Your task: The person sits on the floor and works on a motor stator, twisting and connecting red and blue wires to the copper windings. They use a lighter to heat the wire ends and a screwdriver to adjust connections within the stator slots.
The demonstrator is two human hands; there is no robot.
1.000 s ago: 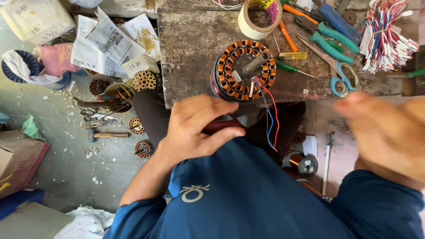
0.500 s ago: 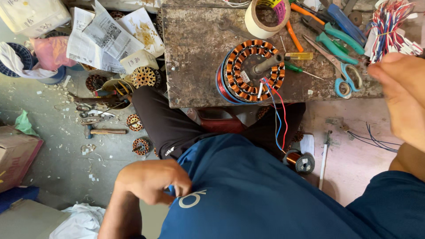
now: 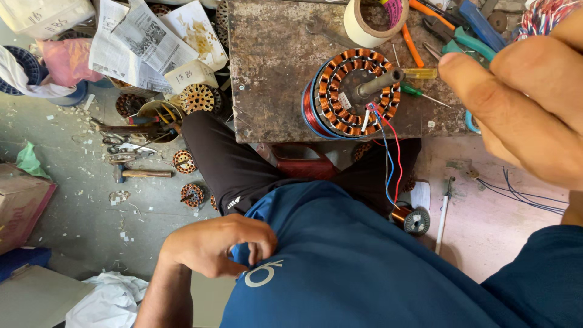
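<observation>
A round stator (image 3: 355,91) wound with copper coils lies on the rusty metal bench (image 3: 273,67), a steel shaft sticking out of its middle. Red and blue wires (image 3: 392,158) hang from it over the bench edge toward a small copper wire spool (image 3: 414,220) on the floor. My left hand (image 3: 215,246) is low at my side, fingers pinched on my blue shirt (image 3: 364,267). My right hand (image 3: 522,91) is raised close to the camera, right of the stator, fingers curled; its palm side is hidden.
A tape roll (image 3: 373,21), orange and teal pliers (image 3: 461,39) and yellow (image 3: 419,73) and green screwdrivers lie at the bench's far side. On the floor to the left are newspapers (image 3: 152,42), a hammer (image 3: 143,173), small stators (image 3: 193,194) and a cardboard box (image 3: 21,206).
My left hand dropped from near the bench edge down to my side and pinched the shirt. My right hand rose and now fills the upper right.
</observation>
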